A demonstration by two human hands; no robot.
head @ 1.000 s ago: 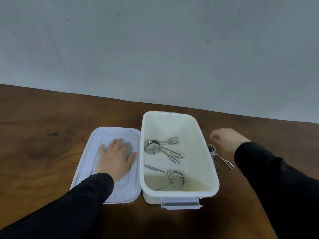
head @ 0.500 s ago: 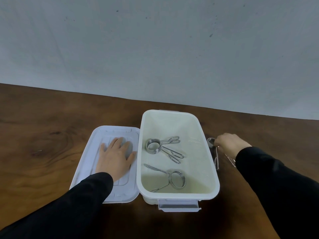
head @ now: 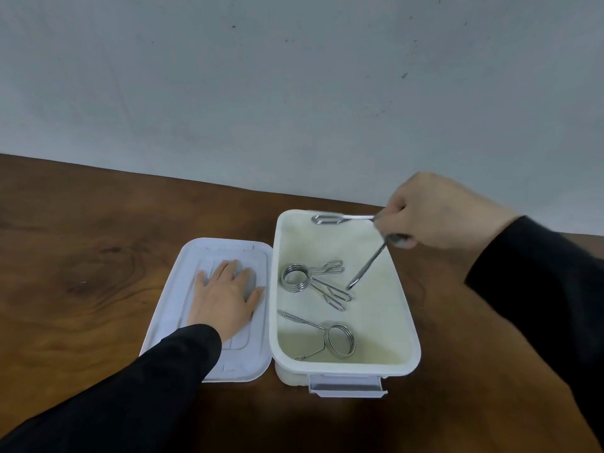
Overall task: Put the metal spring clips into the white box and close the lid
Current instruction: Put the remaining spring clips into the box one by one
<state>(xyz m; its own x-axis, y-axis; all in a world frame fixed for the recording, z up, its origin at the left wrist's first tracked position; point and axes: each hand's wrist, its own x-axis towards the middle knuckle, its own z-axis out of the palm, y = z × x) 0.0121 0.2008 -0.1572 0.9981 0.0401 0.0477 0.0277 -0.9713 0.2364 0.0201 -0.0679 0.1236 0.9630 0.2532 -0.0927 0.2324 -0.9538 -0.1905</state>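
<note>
The white box (head: 410, 325) stands open on the brown table, its lid (head: 170, 308) lying flat on the table to its left. Two metal spring clips rest inside: one (head: 299, 278) near the middle, another (head: 340, 341) toward the near end. My right hand (head: 431, 212) hovers over the box's far right corner, shut on a third spring clip (head: 366, 266) whose two arms stick out over the box. My left hand (head: 225, 297) lies flat on the lid, fingers spread.
A wooden table (head: 81, 256) spreads to the left and right of the box. A grey wall (head: 294, 93) rises just behind its far edge. The box's front latch (head: 346, 385) hangs open at the near side.
My right hand has lifted the third clip off the table to the right of the box and carried it up over the box's far end. The left hand stays on the lid.
</note>
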